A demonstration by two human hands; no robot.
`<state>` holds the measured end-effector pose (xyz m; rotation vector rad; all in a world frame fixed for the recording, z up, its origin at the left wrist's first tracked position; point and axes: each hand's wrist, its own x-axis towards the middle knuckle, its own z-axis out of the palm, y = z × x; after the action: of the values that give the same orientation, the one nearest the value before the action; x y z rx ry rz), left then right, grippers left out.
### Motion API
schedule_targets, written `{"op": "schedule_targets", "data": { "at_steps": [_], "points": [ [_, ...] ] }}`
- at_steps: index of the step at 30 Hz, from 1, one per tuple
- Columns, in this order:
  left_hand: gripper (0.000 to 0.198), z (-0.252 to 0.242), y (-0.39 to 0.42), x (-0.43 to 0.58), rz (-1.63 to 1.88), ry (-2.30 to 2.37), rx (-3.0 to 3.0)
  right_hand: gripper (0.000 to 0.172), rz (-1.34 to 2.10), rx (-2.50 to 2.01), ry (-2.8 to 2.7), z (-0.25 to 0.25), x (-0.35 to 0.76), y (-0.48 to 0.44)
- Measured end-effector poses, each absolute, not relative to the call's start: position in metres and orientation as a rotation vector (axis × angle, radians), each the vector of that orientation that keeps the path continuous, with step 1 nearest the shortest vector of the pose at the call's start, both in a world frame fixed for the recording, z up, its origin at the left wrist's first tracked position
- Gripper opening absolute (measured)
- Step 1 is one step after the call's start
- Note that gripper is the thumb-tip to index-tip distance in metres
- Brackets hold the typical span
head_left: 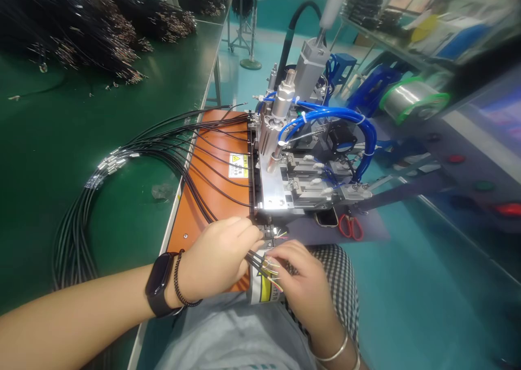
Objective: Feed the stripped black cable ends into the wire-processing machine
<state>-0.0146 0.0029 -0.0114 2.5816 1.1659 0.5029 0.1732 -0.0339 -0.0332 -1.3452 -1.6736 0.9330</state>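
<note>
My left hand point(222, 253) is closed around several black cables point(256, 260). Their stripped ends, with thin coloured wires point(273, 275), poke out toward the right. Close against these ends, my right hand point(303, 275) has its thumb and fingers pinched on the fine wires of one cable. Just beyond both hands is a small black holder point(268, 234), where another cable's coloured wires point(280, 234) stick out. A metal machine point(272, 180) with cylinders rises behind it, and more black cables run over the orange plate point(215, 191) into its edge.
Bundled cables point(71, 229) curve across the green table point(134, 218) at left, with large cable heaps point(93, 28) behind. Blue air hoses point(368, 136) arch over the machine. Red-handled scissors point(350, 227) and a phone point(326, 217) lie to its right. A solder wire spool point(413, 101) hangs at upper right.
</note>
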Motion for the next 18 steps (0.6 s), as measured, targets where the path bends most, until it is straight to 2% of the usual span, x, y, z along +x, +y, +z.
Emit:
{"op": "schedule_targets", "data": {
  "at_steps": [6, 9, 14, 18],
  "points": [
    [0.009, -0.0132, 0.0033, -0.0146, 0.470, 1.170, 2.580, 0.011, 0.738, -1.500, -1.441, -0.0343, 0.1718, -0.0346],
    [0.009, -0.0138, 0.0034, -0.0139, 0.477, 1.192, 2.571, 0.005, 0.633, -1.432, -1.521, -0.0307, 0.1723, -0.0361],
    [0.009, -0.0138, 0.0030, -0.0125, 0.512, 1.236, 2.547, 0.008, 0.485, -1.422, -1.889, -0.0295, 0.1751, -0.0325],
    [0.010, -0.0143, 0.0023, -0.0127, 0.496, 1.239, 2.523, 0.006, 0.518, -1.459, -1.738, -0.0294, 0.1752, -0.0313]
  ]
}}
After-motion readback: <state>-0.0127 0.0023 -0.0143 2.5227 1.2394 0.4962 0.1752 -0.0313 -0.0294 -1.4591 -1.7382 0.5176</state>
